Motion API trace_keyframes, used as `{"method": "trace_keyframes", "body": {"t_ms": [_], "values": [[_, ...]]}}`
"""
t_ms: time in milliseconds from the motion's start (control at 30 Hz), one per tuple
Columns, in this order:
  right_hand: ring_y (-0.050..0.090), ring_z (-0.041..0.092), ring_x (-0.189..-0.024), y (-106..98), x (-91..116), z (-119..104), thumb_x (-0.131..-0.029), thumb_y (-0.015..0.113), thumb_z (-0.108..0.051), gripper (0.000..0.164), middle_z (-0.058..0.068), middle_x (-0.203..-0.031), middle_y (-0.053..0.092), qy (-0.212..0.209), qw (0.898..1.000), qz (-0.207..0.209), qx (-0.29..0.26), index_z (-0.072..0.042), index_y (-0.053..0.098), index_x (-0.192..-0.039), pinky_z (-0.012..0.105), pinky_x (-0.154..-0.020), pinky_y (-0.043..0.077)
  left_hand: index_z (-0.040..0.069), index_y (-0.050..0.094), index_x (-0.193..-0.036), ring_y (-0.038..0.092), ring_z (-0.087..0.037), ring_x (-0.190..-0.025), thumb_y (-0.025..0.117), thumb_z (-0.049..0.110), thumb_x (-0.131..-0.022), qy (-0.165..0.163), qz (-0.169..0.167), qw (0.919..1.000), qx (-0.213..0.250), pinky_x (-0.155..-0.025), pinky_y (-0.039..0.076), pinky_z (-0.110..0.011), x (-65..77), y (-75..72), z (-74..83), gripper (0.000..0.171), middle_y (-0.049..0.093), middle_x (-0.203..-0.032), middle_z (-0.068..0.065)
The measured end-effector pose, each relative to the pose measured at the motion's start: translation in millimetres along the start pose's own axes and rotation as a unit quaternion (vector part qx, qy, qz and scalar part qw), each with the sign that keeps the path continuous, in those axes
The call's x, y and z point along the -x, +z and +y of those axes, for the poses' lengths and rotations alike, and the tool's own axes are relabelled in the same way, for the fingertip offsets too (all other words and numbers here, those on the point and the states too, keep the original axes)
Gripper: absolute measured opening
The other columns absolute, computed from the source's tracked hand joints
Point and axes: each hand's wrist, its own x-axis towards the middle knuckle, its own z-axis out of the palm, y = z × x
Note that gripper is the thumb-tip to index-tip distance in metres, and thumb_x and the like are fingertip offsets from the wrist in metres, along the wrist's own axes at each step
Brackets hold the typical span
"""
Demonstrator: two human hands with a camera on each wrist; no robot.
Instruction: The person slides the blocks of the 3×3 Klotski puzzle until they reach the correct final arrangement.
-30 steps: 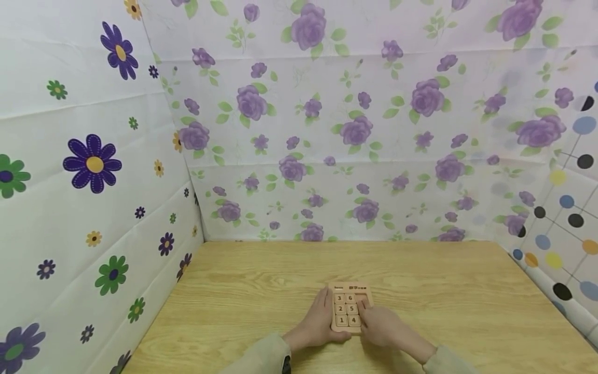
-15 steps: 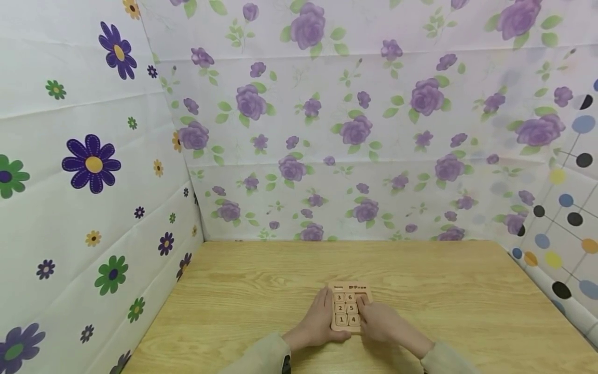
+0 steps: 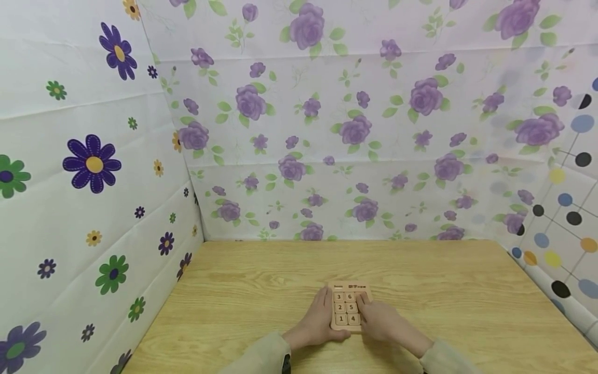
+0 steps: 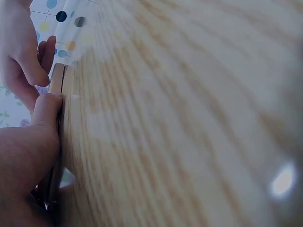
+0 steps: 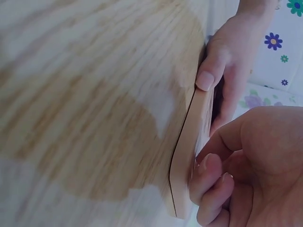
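Observation:
A wooden sliding number puzzle (image 3: 345, 307) lies flat on the table, its tiles 3, 6, 2, 5, 1 and 4 readable in two columns. My left hand (image 3: 319, 322) holds the frame, fingers along its left side and thumb on the near edge; that thumb (image 4: 47, 109) shows in the left wrist view. Over the right column, my right hand (image 3: 383, 323) touches the puzzle face with its index finger, covering most of that column. In the right wrist view, other right-hand fingers (image 5: 213, 198) are bent beside the puzzle edge (image 5: 186, 151).
The wood-grain table (image 3: 261, 275) spreads around the puzzle. Behind it hangs a cloth with purple roses (image 3: 355, 130). A daisy-patterned cloth (image 3: 140, 228) borders the left side, and a dotted cloth (image 3: 560, 234) the right.
My right fingertips have shifted slightly toward the far end of the puzzle's right column. My left hand and the puzzle look the same.

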Motion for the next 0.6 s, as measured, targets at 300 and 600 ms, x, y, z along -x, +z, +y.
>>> {"method": "trace_keyframes", "body": {"t_ms": [300,600], "values": [[0.026,0.008,-0.043,0.1,4.1,-0.9,-0.097,0.047,-0.014,0.051,0.029,-0.148,0.038,-0.004,1.000,0.010,-0.028,0.009,0.040,-0.142,0.020,-0.038,0.026,-0.012,0.011,-0.149,0.019,-0.039,-0.147,0.071,0.061,-0.076,0.004,0.002,1.0000,-0.004,-0.120,0.026,-0.044,0.2,0.0,-0.6,0.120,0.016,-0.155,-0.032],[0.039,0.016,-0.053,-0.1,7.8,2.9,-0.095,0.048,-0.014,0.055,0.028,-0.150,0.036,-0.004,1.000,0.009,-0.026,0.009,0.037,-0.143,0.027,-0.048,0.036,-0.012,0.010,-0.150,0.019,-0.038,-0.147,0.068,0.064,-0.077,0.005,0.000,1.0000,-0.006,-0.120,0.027,-0.043,0.2,0.8,-1.3,0.121,0.015,-0.156,-0.032]]}}
